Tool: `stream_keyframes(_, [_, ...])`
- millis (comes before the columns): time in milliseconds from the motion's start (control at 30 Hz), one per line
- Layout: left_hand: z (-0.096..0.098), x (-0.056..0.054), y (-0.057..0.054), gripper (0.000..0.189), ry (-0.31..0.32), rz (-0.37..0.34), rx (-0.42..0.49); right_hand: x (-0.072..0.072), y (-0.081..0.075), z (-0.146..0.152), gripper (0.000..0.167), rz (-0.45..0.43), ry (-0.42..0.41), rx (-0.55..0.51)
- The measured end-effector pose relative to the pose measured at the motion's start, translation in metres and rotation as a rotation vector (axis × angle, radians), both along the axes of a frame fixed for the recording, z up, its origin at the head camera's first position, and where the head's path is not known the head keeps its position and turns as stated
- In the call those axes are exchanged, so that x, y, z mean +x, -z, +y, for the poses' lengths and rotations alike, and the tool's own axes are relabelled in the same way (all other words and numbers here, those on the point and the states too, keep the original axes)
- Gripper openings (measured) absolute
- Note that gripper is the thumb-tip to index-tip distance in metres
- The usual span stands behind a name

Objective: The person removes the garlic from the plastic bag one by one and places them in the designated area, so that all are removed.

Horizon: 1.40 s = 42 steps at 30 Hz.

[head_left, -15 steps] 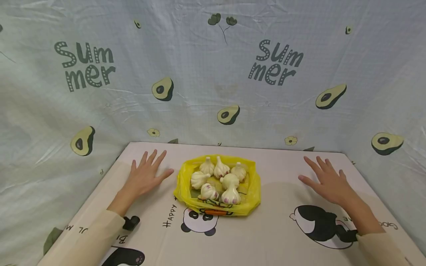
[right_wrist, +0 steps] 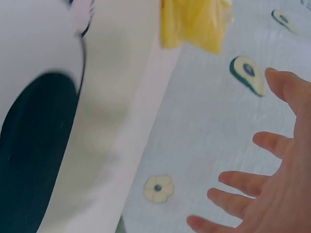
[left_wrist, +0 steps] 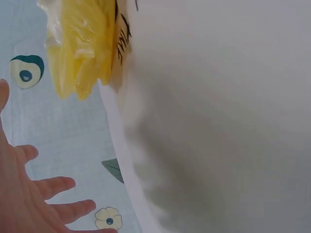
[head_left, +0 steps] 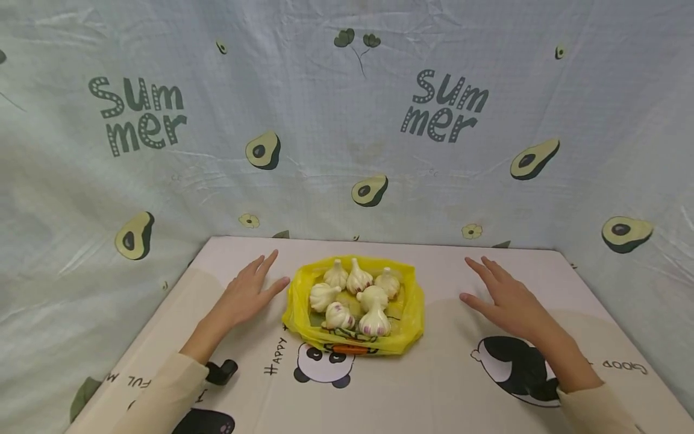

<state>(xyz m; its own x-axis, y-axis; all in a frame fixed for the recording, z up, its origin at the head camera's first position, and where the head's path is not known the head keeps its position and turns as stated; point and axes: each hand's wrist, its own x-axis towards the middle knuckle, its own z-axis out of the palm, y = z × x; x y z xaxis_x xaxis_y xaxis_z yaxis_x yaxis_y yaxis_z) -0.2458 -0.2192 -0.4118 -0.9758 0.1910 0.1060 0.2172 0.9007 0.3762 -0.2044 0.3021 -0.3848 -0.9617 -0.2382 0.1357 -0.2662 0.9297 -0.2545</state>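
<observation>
A yellow plastic bag (head_left: 409, 313) lies mid-table with its mouth spread wide and its rim folded down. Inside are several garlic bulbs (head_left: 374, 322), white with purple streaks. Just left of the bag is my left hand (head_left: 244, 295), fingers extended and thumb spread toward the bag's edge, not touching it. My right hand (head_left: 509, 304) hovers farther off to the right, its fingers straight and holding nothing. Both wrist views show spread fingers, with part of the yellow bag (left_wrist: 82, 48) at the top.
The pale tabletop (head_left: 423, 392) bears printed pandas and lettering. Behind it and at both sides hangs a white cloth (head_left: 325, 108) printed with avocados, flowers and the word "summer".
My right hand has moved left toward the bag, and my left hand slightly right. The bag and garlic stay put on the table; the head view has shifted a little.
</observation>
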Motion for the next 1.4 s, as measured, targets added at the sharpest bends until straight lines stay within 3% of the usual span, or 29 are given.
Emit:
stream_keyframes(400, [0.016, -0.002, 0.001, 0.08, 0.035, -0.051, 0.251, -0.003, 0.001, -0.038, 0.074, 0.006, -0.133, -0.15])
stream_keyframes(633, [0.031, -0.005, 0.006, 0.074, 0.044, -0.1, 0.333, -0.008, 0.006, -0.061, 0.07, 0.006, -0.208, -0.268])
stream_keyframes(800, [0.038, -0.006, 0.01, 0.073, 0.029, -0.132, 0.349, -0.013, 0.003, -0.082, 0.069, -0.037, -0.276, -0.39])
stream_keyframes(967, [0.046, -0.008, 0.013, 0.074, 0.028, -0.162, 0.353, -0.014, 0.003, -0.098, 0.069, -0.079, -0.318, -0.437])
stream_keyframes(1200, [0.053, -0.008, 0.017, 0.07, 0.055, -0.234, 0.43, -0.016, 0.004, -0.116, 0.074, -0.188, -0.314, -0.462])
stream_keyframes(1400, [0.056, -0.008, 0.02, 0.068, 0.078, -0.239, 0.475, -0.017, 0.004, -0.129, 0.076, -0.269, -0.296, -0.439])
